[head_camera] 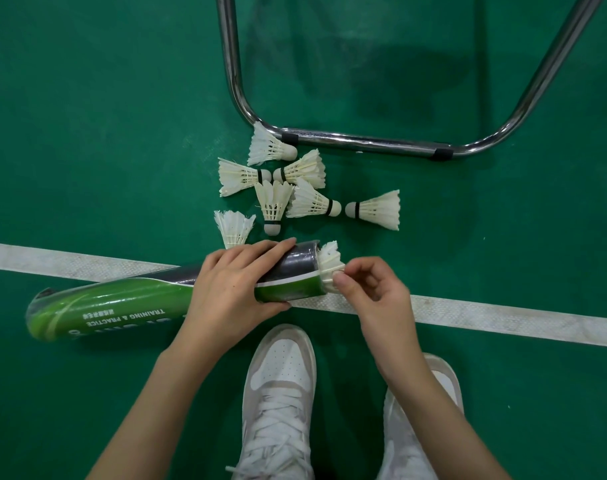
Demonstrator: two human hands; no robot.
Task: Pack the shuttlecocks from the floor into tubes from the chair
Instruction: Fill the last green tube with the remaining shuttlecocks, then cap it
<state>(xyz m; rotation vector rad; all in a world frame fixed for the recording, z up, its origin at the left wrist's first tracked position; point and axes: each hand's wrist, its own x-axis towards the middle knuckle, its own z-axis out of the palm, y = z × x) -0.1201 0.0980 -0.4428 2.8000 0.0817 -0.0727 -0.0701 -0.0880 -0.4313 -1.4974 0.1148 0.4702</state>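
A long green and black tube (122, 303) lies nearly level above the floor, its open mouth pointing right. My left hand (233, 289) is wrapped around the tube close to that mouth. My right hand (368, 289) pinches the feathers of a white shuttlecock (329, 265) that sits partly inside the mouth, feathers sticking out. Several more white shuttlecocks (309, 202) lie scattered on the green floor just beyond my hands; one of them (234, 228) lies right behind my left hand, its cork hidden.
The chrome leg frame of a chair (361, 140) rests on the floor behind the shuttlecocks. A white court line (503, 313) runs across under my hands. My two white sneakers (278, 393) stand at the bottom of the view.
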